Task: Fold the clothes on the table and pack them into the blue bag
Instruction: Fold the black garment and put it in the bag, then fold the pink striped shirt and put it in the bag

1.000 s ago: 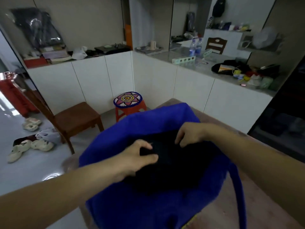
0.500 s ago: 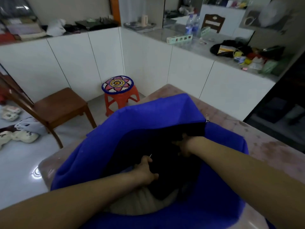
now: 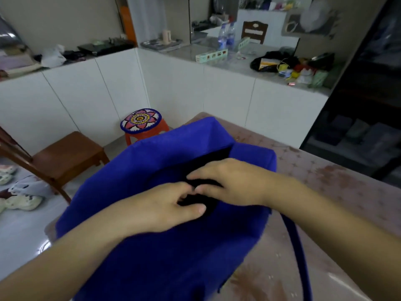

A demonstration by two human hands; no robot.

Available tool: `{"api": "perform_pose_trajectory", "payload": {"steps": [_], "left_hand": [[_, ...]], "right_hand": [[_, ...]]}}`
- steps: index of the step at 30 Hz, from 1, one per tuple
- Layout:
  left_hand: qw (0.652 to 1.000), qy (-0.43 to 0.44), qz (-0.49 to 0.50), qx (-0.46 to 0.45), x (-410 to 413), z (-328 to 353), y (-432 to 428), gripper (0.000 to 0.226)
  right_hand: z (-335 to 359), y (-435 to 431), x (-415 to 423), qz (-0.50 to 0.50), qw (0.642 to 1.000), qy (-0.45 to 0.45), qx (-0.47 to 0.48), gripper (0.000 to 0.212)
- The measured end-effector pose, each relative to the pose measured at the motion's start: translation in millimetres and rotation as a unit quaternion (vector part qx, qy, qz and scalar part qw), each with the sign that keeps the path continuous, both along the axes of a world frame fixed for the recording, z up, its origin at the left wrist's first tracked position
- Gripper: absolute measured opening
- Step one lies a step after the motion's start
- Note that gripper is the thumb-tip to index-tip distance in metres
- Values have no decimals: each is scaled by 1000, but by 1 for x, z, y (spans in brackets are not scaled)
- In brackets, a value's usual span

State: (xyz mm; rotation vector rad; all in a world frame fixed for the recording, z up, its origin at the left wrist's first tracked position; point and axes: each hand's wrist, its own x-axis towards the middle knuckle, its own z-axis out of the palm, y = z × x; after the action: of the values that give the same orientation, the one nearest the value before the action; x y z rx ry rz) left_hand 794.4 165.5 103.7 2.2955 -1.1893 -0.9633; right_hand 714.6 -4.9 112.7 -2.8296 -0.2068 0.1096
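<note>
The blue bag (image 3: 173, 246) stands open on the table (image 3: 336, 198), its mouth toward me. Inside the opening lies a black garment (image 3: 213, 159), mostly hidden by the bag's walls and my hands. My left hand (image 3: 165, 207) is at the bag's mouth, fingers curled, with black cloth between thumb and fingers. My right hand (image 3: 234, 183) lies just beyond it with its fingers stretched over the black garment, its thumb close to my left fingers.
The bag's blue strap (image 3: 297, 246) trails over the table at the right. Beyond the table's far corner are an orange stool with a flower cushion (image 3: 141, 122), a wooden chair (image 3: 63, 153) and white counters. Shoes (image 3: 21, 202) lie on the floor at left.
Both hands have come up from deep inside the bag to its mouth and closer together. The pale cloth seen in the bag is now hidden.
</note>
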Motion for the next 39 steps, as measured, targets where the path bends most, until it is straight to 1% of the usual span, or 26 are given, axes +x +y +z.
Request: {"api": "perform_pose_trajectory", "payload": {"steps": [2, 4, 6, 8, 10, 13, 17, 21, 24, 26, 28, 30, 32, 33, 35, 36, 37, 39], "left_hand": [[993, 47, 34, -105, -21, 20, 9, 56], [985, 51, 36, -163, -47, 30, 8, 63], [982, 27, 14, -189, -76, 32, -2, 65], [980, 5, -15, -200, -109, 30, -18, 63], [976, 16, -37, -212, -147, 24, -39, 59], [974, 58, -67, -209, -220, 12, -73, 51], [970, 95, -97, -202, -336, -15, -111, 63], [966, 153, -79, -195, -455, -51, -147, 63], [962, 187, -96, -173, -535, -67, -172, 74], [961, 197, -113, -157, -577, -69, -185, 80], [962, 195, -132, -141, -609, -71, -198, 76], [961, 184, -160, -127, -637, -71, -211, 68], [961, 171, -179, -124, -655, -72, -222, 69], [961, 168, -184, -123, -663, -73, -226, 70], [960, 167, -189, -123, -675, -73, -232, 70], [960, 165, -191, -123, -680, -73, -233, 70], [960, 161, -192, -124, -683, -73, -234, 69], [962, 155, -187, -125, -687, -72, -235, 69]], "right_hand": [[16, -9, -50, -47, 992, -92, 79, 42], [15, -19, -103, -110, 977, -129, 132, 46], [3, -29, -154, -163, 965, -142, 149, 54], [-9, -36, -203, -205, 959, -134, 144, 65], [-20, -41, -257, -240, 952, -120, 144, 71], [-32, -48, -345, -287, 938, -105, 163, 68], [-52, -57, -478, -351, 914, -82, 184, 68], [-76, -65, -618, -433, 872, -48, 221, 63], [-83, -63, -715, -498, 834, -17, 236, 62], [-84, -61, -770, -542, 805, -16, 242, 64], [-86, -62, -824, -589, 772, -22, 238, 63], [-89, -65, -879, -638, 743, -26, 200, 60], [-92, -70, -926, -685, 714, -40, 136, 53], [-94, -73, -948, -714, 692, -56, 97, 47], [-97, -82, -990, -776, 622, -100, 41, 32], [-98, -88, -1010, -802, 585, -117, 34, 27], [-100, -93, -1028, -821, 556, -122, 38, 24], [-105, -105, -1053, -845, 521, -95, 80, 23]]}}
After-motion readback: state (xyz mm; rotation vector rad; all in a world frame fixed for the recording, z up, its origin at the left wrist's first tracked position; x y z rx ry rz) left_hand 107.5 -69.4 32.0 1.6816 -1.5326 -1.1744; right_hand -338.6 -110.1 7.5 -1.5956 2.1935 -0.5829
